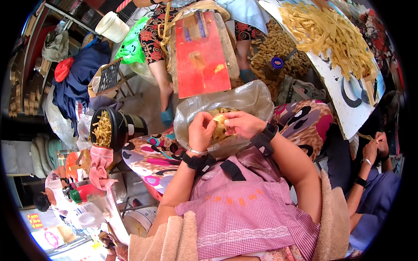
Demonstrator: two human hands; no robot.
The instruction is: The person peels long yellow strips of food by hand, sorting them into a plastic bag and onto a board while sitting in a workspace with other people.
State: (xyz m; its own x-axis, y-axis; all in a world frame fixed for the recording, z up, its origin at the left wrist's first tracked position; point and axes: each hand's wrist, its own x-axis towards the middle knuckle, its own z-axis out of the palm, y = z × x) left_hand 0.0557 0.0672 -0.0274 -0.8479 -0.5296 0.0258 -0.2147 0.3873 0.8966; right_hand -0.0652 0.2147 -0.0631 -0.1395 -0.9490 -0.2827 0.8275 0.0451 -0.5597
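Note:
My left hand (200, 130) and my right hand (245, 124) meet over an open clear plastic bag (258, 98) in my lap. Between the fingertips of both is a small folded yellow strip (219, 121). Below it, similar yellow pieces (218, 133) lie inside the bag, partly hidden by my hands. Black bands circle both wrists, and a bracelet sits on the left one.
Ahead stands a red board (202, 55), with another person's legs on either side. A white board (329, 78) at right bears loose yellow strips (329, 32). At left a black bucket (130, 129) holds folded pieces (103, 129). Another person's hands (375, 148) work at right.

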